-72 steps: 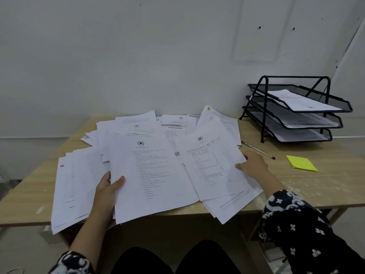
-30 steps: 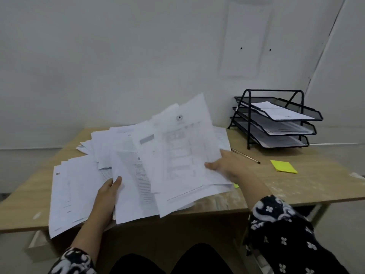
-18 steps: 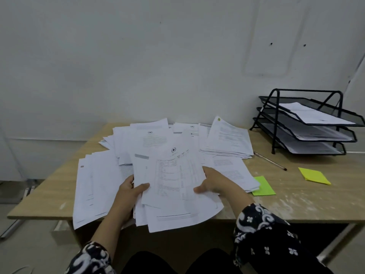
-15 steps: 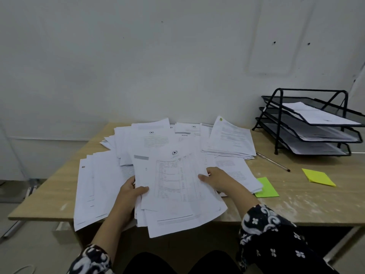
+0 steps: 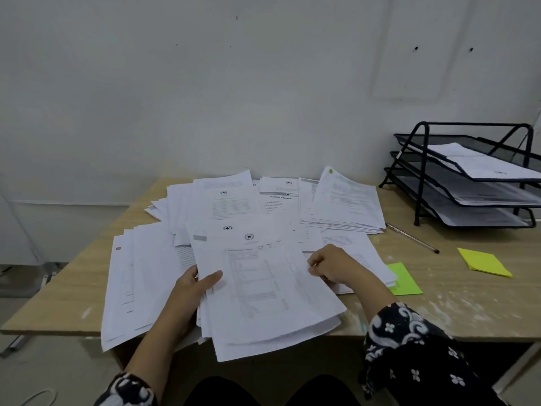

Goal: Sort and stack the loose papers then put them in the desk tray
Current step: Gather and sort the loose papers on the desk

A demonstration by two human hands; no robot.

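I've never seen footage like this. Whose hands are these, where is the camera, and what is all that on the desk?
There is no machine here: a person wears a wide-angle camera on the head, looking forward and down, so you see their own two hands. The left hand holds the left edge of a bundle of printed sheets, thumb on top. The right hand pinches the bundle's right edge. The bundle hangs over the near edge of a wooden desk. More loose papers are spread behind it, with a tidier pile further right. Also there: a pen, a green sticky pad, a yellow sticky pad, and a black three-tier mesh tray already holding some sheets.
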